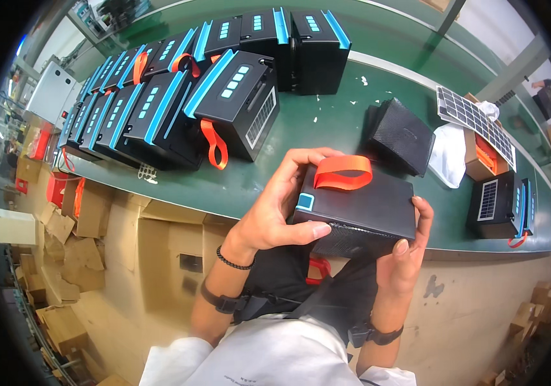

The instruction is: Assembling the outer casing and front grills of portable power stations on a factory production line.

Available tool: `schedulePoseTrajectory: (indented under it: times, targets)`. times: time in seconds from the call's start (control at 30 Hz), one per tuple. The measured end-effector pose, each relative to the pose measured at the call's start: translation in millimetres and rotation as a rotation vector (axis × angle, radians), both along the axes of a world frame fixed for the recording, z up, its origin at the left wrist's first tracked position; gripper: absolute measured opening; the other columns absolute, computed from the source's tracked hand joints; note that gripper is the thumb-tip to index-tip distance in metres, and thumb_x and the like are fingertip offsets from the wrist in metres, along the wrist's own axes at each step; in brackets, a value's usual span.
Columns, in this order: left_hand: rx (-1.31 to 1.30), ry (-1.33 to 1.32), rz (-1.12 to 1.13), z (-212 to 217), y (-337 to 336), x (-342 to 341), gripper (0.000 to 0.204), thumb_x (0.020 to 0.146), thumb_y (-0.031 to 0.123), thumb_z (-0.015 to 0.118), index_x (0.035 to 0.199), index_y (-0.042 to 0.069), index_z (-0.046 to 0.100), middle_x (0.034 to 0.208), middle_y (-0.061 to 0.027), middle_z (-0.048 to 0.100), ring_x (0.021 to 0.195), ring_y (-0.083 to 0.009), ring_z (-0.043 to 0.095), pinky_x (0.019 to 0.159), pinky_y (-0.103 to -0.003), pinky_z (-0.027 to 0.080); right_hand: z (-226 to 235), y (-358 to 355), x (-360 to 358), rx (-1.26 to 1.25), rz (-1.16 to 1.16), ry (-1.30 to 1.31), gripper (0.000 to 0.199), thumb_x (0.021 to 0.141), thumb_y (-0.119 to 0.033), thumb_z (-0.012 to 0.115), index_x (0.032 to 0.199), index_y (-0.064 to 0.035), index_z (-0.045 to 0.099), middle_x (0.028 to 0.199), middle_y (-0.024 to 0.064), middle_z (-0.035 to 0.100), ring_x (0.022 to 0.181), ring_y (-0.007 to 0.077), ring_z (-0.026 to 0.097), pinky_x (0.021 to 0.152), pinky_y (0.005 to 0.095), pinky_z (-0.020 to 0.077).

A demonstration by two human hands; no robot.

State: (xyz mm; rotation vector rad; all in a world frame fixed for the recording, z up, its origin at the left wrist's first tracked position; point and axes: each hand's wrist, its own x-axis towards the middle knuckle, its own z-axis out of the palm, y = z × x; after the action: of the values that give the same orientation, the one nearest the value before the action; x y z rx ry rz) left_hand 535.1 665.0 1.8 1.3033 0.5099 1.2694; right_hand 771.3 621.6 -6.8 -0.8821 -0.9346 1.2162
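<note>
We see a black box-shaped device [359,209] held by both hands just at the near edge of the green worktop [327,122]. The left hand [275,212] is wrapped around the left end of the device, with the thumb lying along its front mesh side and the fingers curled over the back. The right hand [407,254] supports the right end, with the thumb pressed on the lower front corner and the fingertips showing over the top right edge. On top of the device lies an orange strap loop [343,172], and at its left front corner there is a small blue square part [305,202]. Farther on the worktop, to the left, stand two rows of similar black units with blue trim [159,96], close together and touching; some of them have orange straps hanging. Just behind the held device a black mesh panel [399,136] lies tilted on the worktop. To the right there is an open cardboard box [481,164] with a solar panel [473,122] resting across its top and a white bag [448,154] beside it; what is inside the box we cannot tell well, perhaps something orange. Near it stands another black unit with a small solar panel [499,204]. Below the worktop, flattened cardboard [127,238] lies on the floor.
</note>
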Motion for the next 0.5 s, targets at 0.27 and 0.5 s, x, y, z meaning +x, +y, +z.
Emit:
schedulePoseTrajectory:
  times: [0.27, 0.5]
  targets:
    - [0.048, 0.008, 0.045, 5.7, -2.3, 8.9, 0.075, 0.071, 0.010, 0.082, 0.134, 0.007, 0.042, 0.145, -0.0168, 0.044, 0.136, -0.0259, 0.044, 0.115, -0.039, 0.033, -2.2, -0.6, -2.1, -0.009, -0.017, 0.084, 0.082, 0.073, -0.040, 0.090, 0.138, -0.0116, 0.049, 0.147, 0.0145, 0.048, 0.138, 0.0284, 0.045, 0.117, 0.0422, 0.0349]
    - [0.024, 0.035, 0.078, 7.7, -5.6, 11.2, 0.079, 0.072, 0.010, 0.082, 0.138, 0.006, 0.039, 0.146, -0.0167, 0.040, 0.134, -0.0247, 0.045, 0.114, -0.039, 0.035, -2.7, -1.7, -4.7, -0.005, -0.019, 0.076, 0.081, 0.072, -0.038, 0.091, 0.137, -0.0124, 0.050, 0.149, 0.0151, 0.047, 0.139, 0.0298, 0.045, 0.116, 0.0433, 0.0355]
